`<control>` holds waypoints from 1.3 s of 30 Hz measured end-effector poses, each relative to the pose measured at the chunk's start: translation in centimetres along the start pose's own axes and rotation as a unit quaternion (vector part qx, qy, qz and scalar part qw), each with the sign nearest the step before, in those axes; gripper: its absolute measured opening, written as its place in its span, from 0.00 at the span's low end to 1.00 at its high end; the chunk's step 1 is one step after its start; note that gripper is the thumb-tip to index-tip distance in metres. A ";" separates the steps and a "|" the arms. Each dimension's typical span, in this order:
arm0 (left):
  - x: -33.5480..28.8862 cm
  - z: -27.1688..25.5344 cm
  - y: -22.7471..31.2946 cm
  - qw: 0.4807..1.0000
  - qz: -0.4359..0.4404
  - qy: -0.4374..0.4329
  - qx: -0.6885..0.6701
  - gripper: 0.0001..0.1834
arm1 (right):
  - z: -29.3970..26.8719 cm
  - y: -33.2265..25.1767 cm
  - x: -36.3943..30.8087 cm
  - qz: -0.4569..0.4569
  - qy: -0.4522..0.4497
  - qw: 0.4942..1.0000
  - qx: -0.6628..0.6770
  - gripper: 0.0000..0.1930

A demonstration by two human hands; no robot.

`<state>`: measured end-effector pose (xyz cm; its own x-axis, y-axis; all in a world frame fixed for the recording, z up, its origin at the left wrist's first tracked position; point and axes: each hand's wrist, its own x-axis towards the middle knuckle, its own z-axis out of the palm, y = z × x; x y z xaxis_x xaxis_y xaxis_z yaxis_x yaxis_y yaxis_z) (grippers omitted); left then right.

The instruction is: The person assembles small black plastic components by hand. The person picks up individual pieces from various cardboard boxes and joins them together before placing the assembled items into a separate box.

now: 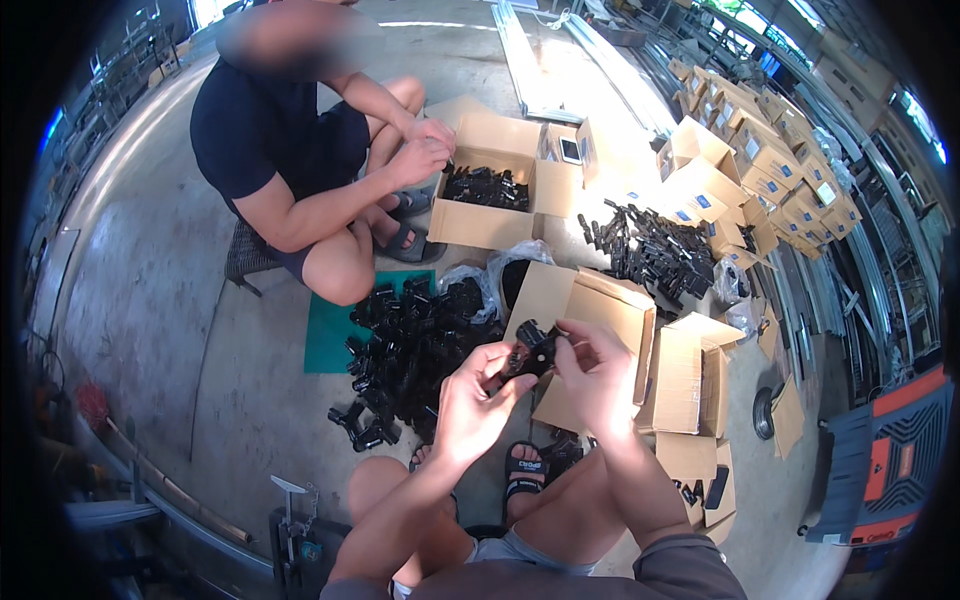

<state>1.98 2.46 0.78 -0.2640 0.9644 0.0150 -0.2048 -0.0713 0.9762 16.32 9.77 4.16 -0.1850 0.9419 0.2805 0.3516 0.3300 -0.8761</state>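
A glossy black part with short tube-like arms (pixel 537 347) is held up between my two hands, above an open cardboard box. My left hand (pixel 474 402) grips its lower left side, thumb along the bottom. The fingers of my right hand (pixel 598 372) pinch its right end. Its exact kind is unclear, and my fingers cover parts of it. To the left, a heap of similar black parts (pixel 405 335) lies partly on a green mat (pixel 325 335). Beneath my hands stands the open cardboard box (pixel 610 315).
Opposite me a person in dark clothes (pixel 290 160) sits, hands at a carton (pixel 487 222) holding black parts. More black pieces (pixel 660 250) lie piled at right, before stacked cartons (pixel 770 150). An orange-and-black case (pixel 885 465) stands at far right. A wooden stick (pixel 175 485) lies at left.
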 end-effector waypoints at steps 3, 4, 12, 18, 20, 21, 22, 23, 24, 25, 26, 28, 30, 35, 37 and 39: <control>-0.1 -0.3 -0.4 0.999 -0.002 -0.019 0.043 0.20 | 1.0 0.0 -0.7 0.001 -0.020 1.000 0.003 0.13; -0.1 -0.4 -0.5 0.997 0.001 -0.022 0.069 0.20 | 1.0 0.5 -0.7 0.002 -0.018 1.000 0.014 0.15; 0.0 -0.8 0.8 0.988 -0.008 -0.050 0.144 0.21 | 0.1 1.1 -0.5 0.098 -0.100 0.984 0.113 0.19; 0.2 -1.5 0.6 0.993 -0.018 -0.098 0.059 0.27 | -1.1 1.6 0.1 0.143 -0.225 0.924 0.273 0.23; 0.2 -1.5 1.1 0.992 -0.010 -0.110 0.067 0.29 | -1.2 1.9 0.0 0.136 -0.231 0.922 0.279 0.23; 0.1 -1.5 1.7 0.992 -0.006 -0.111 0.068 0.29 | -1.2 2.0 -0.1 0.134 -0.234 0.921 0.280 0.23; 0.1 -1.4 2.0 0.991 -0.001 -0.112 0.069 0.29 | -1.2 2.0 -0.1 0.133 -0.238 0.920 0.281 0.23; 0.0 -1.5 2.3 0.991 -0.007 -0.120 0.066 0.31 | -1.1 1.9 -0.2 0.125 -0.236 0.922 0.282 0.23; -0.1 -1.5 2.6 0.990 -0.013 -0.128 0.063 0.33 | -1.1 1.7 -0.2 0.117 -0.233 0.923 0.283 0.22; -0.1 -1.5 2.7 0.989 -0.019 -0.136 0.060 0.35 | -1.0 1.6 -0.3 0.110 -0.230 0.924 0.285 0.22; -0.1 -1.6 2.6 0.988 -0.011 -0.146 0.046 0.36 | -1.0 1.6 -0.5 0.107 -0.224 0.925 0.286 0.22; 0.2 -1.8 2.3 0.986 0.005 -0.164 0.017 0.39 | -0.9 1.6 -0.8 0.101 -0.213 0.928 0.289 0.21; 0.4 -1.7 1.9 0.986 0.044 -0.157 0.032 0.38 | -0.8 1.5 -0.8 0.101 -0.207 0.928 0.292 0.20; 0.3 -1.5 1.8 0.988 0.038 -0.146 0.032 0.36 | -0.5 1.3 -1.0 0.104 -0.194 0.930 0.295 0.19; 0.3 -1.7 2.2 0.986 0.032 -0.162 0.036 0.35 | -0.5 1.1 -1.0 0.101 -0.188 0.932 0.294 0.19; 0.2 -1.7 2.4 0.986 0.025 -0.160 0.033 0.35 | -0.5 1.2 -1.0 0.105 -0.186 0.932 0.293 0.19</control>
<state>-0.14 2.11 2.78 0.0416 0.9919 0.1203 -0.1342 -0.1138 0.9844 17.40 9.24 3.05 -0.5117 0.8590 0.0184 -0.1249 -0.0532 -0.9907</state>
